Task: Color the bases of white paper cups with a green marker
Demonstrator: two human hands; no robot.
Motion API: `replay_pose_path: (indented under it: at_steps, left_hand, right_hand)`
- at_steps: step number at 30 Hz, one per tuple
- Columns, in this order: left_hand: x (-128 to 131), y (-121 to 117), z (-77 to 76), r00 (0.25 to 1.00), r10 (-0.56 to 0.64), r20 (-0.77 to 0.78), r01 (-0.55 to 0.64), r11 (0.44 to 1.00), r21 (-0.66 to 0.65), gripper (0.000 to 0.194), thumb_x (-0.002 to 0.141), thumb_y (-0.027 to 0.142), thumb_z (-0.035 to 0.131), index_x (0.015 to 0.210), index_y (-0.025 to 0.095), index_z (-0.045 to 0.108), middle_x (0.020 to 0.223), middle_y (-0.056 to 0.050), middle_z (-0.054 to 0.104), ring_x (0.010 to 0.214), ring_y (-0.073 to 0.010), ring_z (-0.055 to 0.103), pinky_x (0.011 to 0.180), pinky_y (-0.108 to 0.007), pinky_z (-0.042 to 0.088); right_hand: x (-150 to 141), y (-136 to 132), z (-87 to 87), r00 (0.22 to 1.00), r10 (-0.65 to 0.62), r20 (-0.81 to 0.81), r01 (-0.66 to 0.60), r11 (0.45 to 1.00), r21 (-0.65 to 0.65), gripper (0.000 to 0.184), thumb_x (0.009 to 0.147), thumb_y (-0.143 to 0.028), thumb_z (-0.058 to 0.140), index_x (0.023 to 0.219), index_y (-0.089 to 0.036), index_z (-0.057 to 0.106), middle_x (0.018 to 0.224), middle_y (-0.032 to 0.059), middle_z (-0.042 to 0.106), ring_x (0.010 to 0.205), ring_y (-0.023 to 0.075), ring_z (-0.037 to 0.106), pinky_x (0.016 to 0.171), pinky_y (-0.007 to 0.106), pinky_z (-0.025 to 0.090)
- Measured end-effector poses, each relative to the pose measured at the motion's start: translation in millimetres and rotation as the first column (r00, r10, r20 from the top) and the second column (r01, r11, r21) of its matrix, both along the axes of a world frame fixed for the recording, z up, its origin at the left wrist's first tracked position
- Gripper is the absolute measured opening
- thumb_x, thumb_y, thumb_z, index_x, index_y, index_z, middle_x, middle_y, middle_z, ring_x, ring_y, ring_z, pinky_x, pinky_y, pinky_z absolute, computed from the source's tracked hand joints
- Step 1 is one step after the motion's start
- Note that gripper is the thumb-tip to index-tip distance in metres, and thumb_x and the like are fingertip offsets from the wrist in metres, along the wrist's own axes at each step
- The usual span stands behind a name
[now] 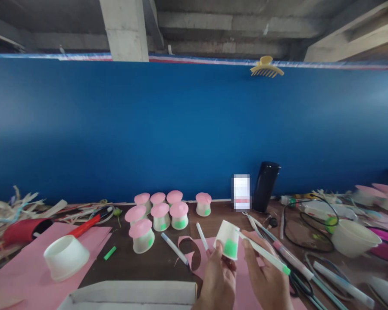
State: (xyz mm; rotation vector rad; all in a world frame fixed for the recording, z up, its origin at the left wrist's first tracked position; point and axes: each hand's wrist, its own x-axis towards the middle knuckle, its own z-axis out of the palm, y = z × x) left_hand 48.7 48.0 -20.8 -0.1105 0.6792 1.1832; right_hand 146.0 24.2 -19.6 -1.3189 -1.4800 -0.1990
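My left hand is closed round a small white paper cup, tilted upside down, with a green patch coloured on its side. In my right hand is a white marker pen with a green end; its other end meets the cup's right edge. Pink paper lies beneath both hands. To the left stand several upturned cups with pink paper tops, some showing green patches. A green pen cap lies on the dark table.
Markers, scissors and cables surround the work spot. A larger white cup sits on pink sheets at left, near a red cup. A white box edge is in front; a black cylinder stands before the blue partition.
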Motion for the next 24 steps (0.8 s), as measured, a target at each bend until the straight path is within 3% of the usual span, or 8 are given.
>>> replay_pose_path:
  at_steps: [10,24]
  left_hand:
    - [-2.5,0.7,-9.0,0.999,-0.021,0.028,0.019,0.998,0.062,0.011,0.078,0.024,0.062,0.083,0.017,0.056,0.077,-0.003,0.059,0.059,-0.0096,0.053,0.053,-0.021,0.041]
    - [5.1,1.7,-19.0,0.999,-0.038,-0.034,0.042,0.994,0.104,0.016,0.082,0.028,0.057,0.093,0.016,0.058,0.088,-0.005,0.061,0.064,-0.011,0.052,0.061,-0.024,0.041]
  right_hand:
    - [0.0,1.5,-0.4,1.0,0.011,0.01,-0.011,0.999,0.041,0.022,0.086,-0.026,0.051,0.105,-0.019,0.06,0.099,0.0069,0.067,0.095,0.0215,0.062,0.08,0.032,0.051]
    - [1.8,0.1,-4.8,1.0,-0.008,-0.013,0.007,0.999,-0.042,0.024,0.088,-0.031,0.049,0.105,-0.018,0.059,0.099,0.0074,0.066,0.09,0.0203,0.063,0.075,0.03,0.051]
